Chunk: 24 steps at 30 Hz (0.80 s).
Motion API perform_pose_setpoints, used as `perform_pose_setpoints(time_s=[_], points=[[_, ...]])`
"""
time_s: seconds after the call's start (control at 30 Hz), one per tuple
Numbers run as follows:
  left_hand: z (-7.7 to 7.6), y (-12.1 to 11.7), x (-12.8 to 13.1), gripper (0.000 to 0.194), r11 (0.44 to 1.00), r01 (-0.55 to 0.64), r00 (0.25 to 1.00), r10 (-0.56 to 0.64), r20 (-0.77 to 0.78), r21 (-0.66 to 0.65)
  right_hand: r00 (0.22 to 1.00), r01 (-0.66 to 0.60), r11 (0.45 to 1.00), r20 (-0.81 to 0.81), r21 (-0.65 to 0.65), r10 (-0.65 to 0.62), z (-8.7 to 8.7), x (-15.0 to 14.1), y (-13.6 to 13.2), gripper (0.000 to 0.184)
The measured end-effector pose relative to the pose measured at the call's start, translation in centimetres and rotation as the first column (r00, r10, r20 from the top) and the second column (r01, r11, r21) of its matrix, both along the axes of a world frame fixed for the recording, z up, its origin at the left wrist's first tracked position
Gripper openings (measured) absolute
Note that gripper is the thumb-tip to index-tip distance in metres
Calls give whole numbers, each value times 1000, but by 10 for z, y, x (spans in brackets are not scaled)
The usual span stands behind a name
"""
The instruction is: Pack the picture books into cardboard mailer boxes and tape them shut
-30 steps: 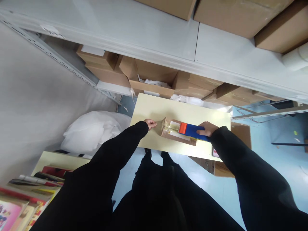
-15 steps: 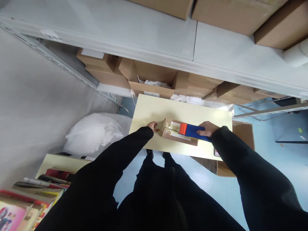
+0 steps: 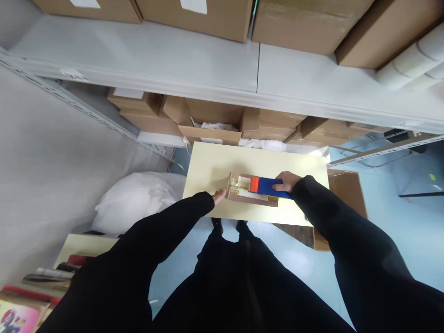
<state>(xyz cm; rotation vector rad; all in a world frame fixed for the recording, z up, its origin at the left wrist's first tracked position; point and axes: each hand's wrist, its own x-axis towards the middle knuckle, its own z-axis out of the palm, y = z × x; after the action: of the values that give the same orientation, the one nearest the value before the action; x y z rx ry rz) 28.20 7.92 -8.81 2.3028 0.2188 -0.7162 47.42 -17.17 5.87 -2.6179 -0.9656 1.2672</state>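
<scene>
A small brown cardboard box [image 3: 272, 202] lies on a pale yellow table [image 3: 204, 159], with shiny tape and a white label on its top. My right hand [image 3: 287, 181] is wrapped round a blue tape dispenser [image 3: 267, 186] with an orange end, held over the top of the box. The orange end points left, toward the taped part. At the box's left end is my left hand [image 3: 219, 196], its fingers stretched out against or right beside the cardboard; I cannot tell whether they touch.
Behind the table stands a grey shelf rack [image 3: 208, 60] with cardboard boxes on two levels. A white plastic bag [image 3: 135, 201] sits on the left, and books [image 3: 38, 286] are stacked at lower left. An open carton [image 3: 348, 189] stands on the floor to the right.
My left hand has straightened its fingers and come up to the box's left end. The right hand still holds the tape dispenser over the box. The camera view has shifted slightly.
</scene>
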Motion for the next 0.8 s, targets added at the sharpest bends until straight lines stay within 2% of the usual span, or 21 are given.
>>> perform_pose_setpoints(time_s=[0.07,0.1,0.17,0.23,0.33,0.43,0.57,0.8], points=[[13,13,-2,69,992,4,997,5,-73,126,1000,-7,1000,4,16,7,0,0,-1,37],[22,17,-2,77,983,39,998,-29,-59,179,1000,-9,1000,3,26,9,0,0,-2,37],[43,18,0,99,940,181,976,-209,68,288,1000,-13,999,-1,51,13,0,0,-3,39],[62,9,7,113,866,325,895,-412,173,379,1000,-15,998,0,59,15,0,0,-3,40],[76,-10,21,118,797,429,795,-557,241,426,1000,-21,999,9,38,20,2,-1,0,44],[73,-21,34,122,767,463,762,-600,243,443,1000,-19,1000,14,-17,19,5,-3,6,47],[59,-22,40,129,746,479,764,-614,198,463,1000,14,999,27,-51,-12,5,-5,9,48],[44,-28,43,116,732,417,820,-558,124,538,998,53,997,-27,-52,-55,9,-5,1,48]])
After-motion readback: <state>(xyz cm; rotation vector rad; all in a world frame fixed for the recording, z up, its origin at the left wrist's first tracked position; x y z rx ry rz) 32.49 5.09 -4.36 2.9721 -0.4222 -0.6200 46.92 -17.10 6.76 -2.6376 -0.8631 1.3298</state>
